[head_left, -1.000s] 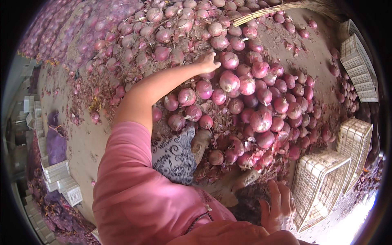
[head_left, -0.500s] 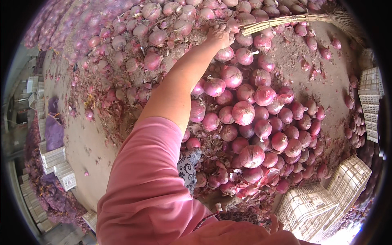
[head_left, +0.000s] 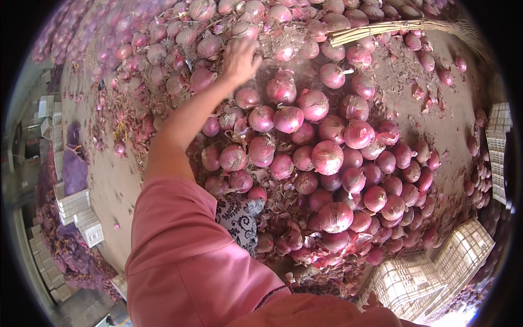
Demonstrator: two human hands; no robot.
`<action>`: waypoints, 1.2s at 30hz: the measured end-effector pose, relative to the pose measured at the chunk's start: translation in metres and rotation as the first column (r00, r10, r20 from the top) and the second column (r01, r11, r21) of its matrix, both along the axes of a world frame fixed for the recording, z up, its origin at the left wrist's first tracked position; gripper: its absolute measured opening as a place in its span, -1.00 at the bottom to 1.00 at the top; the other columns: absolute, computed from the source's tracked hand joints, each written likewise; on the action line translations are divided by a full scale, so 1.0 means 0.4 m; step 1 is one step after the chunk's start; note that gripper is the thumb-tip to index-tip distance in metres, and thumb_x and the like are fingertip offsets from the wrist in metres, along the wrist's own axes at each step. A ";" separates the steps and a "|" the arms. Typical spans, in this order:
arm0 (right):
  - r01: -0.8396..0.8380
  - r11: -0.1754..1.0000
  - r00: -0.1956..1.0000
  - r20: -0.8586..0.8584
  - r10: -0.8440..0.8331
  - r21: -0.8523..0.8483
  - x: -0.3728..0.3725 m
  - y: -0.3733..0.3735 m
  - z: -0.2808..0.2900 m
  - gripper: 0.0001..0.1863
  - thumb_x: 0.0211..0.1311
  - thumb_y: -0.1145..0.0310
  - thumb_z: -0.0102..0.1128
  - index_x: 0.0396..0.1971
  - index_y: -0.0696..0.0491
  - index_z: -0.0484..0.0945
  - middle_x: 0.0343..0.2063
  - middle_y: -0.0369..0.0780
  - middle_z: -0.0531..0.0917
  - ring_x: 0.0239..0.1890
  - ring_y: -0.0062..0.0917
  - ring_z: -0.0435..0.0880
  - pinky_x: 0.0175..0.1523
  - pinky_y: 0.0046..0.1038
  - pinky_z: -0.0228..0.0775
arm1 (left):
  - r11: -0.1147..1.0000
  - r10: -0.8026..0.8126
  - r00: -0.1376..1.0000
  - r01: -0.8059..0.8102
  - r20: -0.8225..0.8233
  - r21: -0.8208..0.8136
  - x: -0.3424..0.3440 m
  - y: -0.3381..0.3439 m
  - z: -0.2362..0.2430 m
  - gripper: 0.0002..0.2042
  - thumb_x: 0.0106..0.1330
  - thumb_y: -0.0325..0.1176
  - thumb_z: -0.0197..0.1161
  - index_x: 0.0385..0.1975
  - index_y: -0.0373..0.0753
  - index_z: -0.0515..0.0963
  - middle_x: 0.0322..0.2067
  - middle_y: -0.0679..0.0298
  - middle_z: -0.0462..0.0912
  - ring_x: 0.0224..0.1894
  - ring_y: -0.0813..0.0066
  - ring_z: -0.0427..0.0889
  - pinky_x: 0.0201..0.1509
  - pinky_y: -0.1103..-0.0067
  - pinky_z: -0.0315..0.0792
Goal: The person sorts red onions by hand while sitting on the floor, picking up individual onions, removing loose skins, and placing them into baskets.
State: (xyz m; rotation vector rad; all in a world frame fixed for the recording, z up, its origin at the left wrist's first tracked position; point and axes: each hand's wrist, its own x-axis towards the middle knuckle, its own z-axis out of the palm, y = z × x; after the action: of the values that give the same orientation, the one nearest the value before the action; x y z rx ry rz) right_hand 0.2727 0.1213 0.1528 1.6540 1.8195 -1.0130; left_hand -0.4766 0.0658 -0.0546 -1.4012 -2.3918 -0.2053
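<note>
My left hand [head_left: 241, 62] reaches out over the far part of a spread of red onions. Its fingers are stretched out and slightly blurred, with the thumb apart, and I see nothing held in it. Beside it lie a red onion [head_left: 209, 46] on the left and another red onion [head_left: 247, 98] on the near side. A larger loose heap of onions [head_left: 327, 157] fills the middle, with dry skins scattered among them. Whether the fingertips touch an onion I cannot tell. My right hand is out of view.
A straw broom [head_left: 381, 30] lies among the onions at the far right. White plastic crates [head_left: 406, 278] stand at the near right, with more crates [head_left: 498, 147] farther right. Filled purple mesh sacks [head_left: 71, 46] lie at far left; a purple bag [head_left: 74, 171] sits near the left crates.
My left hand has moved left and slightly nearer, away from the broom's handle end. Onions that my forearm covered now show. The view has shifted a little.
</note>
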 end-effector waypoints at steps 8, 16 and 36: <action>0.121 0.993 0.991 0.065 -0.120 -0.009 0.068 0.004 -0.029 -0.26 0.20 -0.03 0.15 0.31 0.07 0.27 -0.07 -0.01 0.57 -0.23 -0.27 0.67 -0.15 -0.22 0.53 | 0.772 0.540 0.821 -0.393 0.188 -0.500 -0.257 0.185 0.015 0.09 -0.09 0.27 0.41 0.41 -0.26 0.13 0.41 0.03 0.17 0.45 0.07 0.12 0.50 0.43 0.09; 0.174 0.985 0.979 0.113 -0.171 -0.010 0.135 0.023 -0.027 -0.21 0.24 -0.12 0.11 0.35 0.06 0.24 -0.06 0.00 0.58 -0.23 -0.29 0.68 -0.16 -0.22 0.53 | 0.959 0.248 0.906 -0.180 0.343 -0.217 -0.124 0.224 -0.029 0.04 -0.11 0.25 0.44 0.33 -0.28 0.24 0.22 0.01 0.44 0.28 0.15 0.41 0.40 0.32 0.27; 0.247 0.969 0.969 0.028 -0.246 -0.029 0.135 -0.053 0.058 -0.05 0.18 -0.41 -0.07 0.17 0.25 0.45 -0.02 0.06 0.61 -0.19 -0.22 0.70 -0.08 -0.17 0.49 | 0.895 -0.432 0.826 0.443 0.362 0.058 0.427 0.076 -0.031 -0.16 0.08 -0.26 0.41 0.38 -0.26 0.13 0.33 0.00 0.24 0.31 0.06 0.33 0.39 0.23 0.26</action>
State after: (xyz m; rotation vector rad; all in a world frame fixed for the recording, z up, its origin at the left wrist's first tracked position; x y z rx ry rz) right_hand 0.3267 0.1002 0.1758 1.8986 1.6006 -1.1129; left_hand -0.3058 0.0963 -0.0670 -2.0749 -2.3059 -0.6035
